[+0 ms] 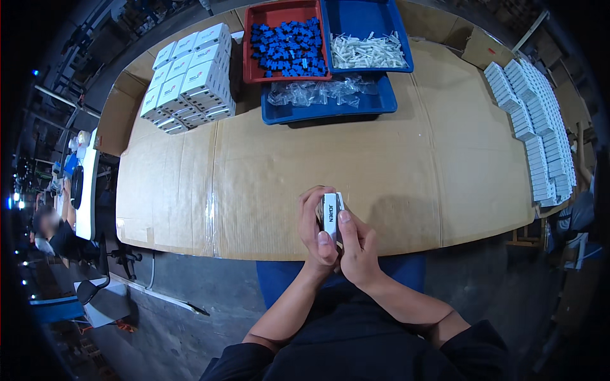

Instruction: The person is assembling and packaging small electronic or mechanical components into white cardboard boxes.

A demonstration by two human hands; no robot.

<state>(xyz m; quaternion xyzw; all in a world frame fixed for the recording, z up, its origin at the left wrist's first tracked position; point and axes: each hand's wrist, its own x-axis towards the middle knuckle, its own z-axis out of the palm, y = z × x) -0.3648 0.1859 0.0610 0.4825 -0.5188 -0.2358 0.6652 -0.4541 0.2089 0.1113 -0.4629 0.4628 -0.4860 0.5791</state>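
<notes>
Fingers [307, 213] of the left hand [315, 241] and the right hand [359, 251] are wrapped around a small white box-shaped item [330, 216], held near the front edge of the counter [330, 155]. At the far side, a red tray [247, 60] holds heaped blue pieces [287, 47]; just beside it, a blue tray [406, 41] carries slim white pieces [368, 52]. A nearer blue tray [327, 116] contains clear plastic [311, 93]. White cartons [190, 73] stand stacked to the left.
</notes>
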